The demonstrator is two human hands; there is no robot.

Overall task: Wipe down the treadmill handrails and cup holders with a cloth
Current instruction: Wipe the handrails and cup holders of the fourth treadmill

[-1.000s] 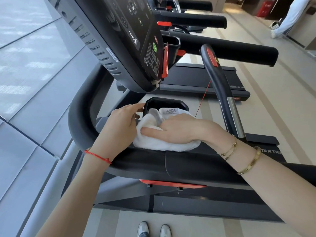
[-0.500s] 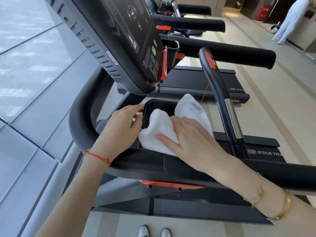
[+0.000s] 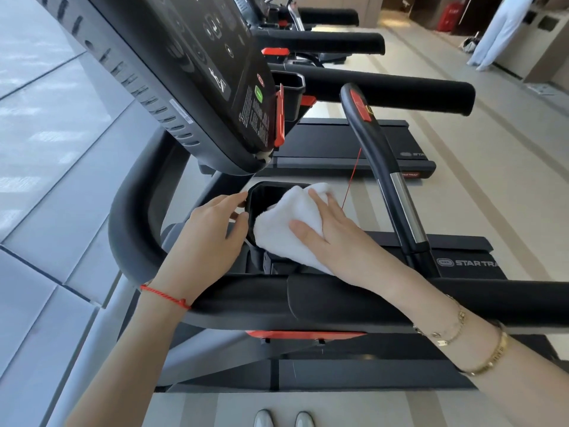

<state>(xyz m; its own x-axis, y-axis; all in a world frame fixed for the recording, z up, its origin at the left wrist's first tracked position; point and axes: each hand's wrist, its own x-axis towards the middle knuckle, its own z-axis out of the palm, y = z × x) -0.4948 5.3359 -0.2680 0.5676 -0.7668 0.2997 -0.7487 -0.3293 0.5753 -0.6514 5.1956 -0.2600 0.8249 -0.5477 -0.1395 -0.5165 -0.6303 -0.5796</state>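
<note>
You are wiping the cup holder [image 3: 261, 192]: right hand [image 3: 332, 229] presses the cloth [image 3: 286, 223] flat-fingered; left hand [image 3: 212, 238], fingers relaxed, steadies its rim. Next, push the cloth inside.

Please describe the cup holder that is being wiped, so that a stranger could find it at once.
Start at the big slanted console of the nearest treadmill. Just below its lower edge sits a black cup holder. Unlike the cup holder farther back, a white cloth covers this one under the right hand.
</note>
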